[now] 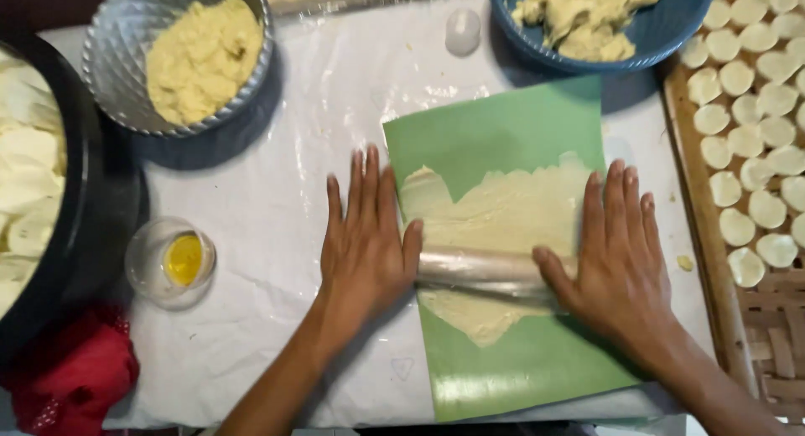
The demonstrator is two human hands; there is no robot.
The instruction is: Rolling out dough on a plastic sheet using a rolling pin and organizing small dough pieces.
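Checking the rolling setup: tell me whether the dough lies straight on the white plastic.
No, the flattened dough lies on a green sheet, under the rolling pin.

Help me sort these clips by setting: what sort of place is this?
Probably a home kitchen or small food workshop. Both hands, left hand and right hand, roll a rolling pin over dough on a green sheet, beside a woven tray of cut dough rounds.
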